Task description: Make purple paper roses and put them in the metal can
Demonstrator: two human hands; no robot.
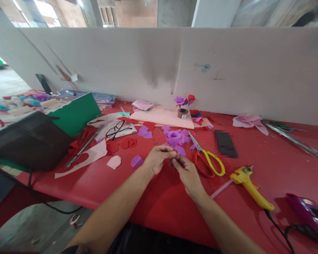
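Concrete room behind a pale wall (pixel 108 60), beyond your scissors (pixel 200 148). Red table (pixel 169 215) beneath them. Past the scissors, finished-looking flowers (pixel 180 100) stand in a brown ring (pixel 182 114). Left of their blades, a purple flower (pixel 174 135) looks part-built; farther left, loose petals (pixel 137 161) lie unattached. Left of the handles, your left hand (pixel 159 159) and right hand (pixel 186 168) meet, fingertips pinched; on what, I cannot tell.

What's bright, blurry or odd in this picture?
Head view: glare washes out the window at top left; also in the head view, a soft shadow darkens the red table below the left hand and right hand; in the same view, the black object has blocky pixels, and the outer edges look stretched, perhaps by a wide lens.
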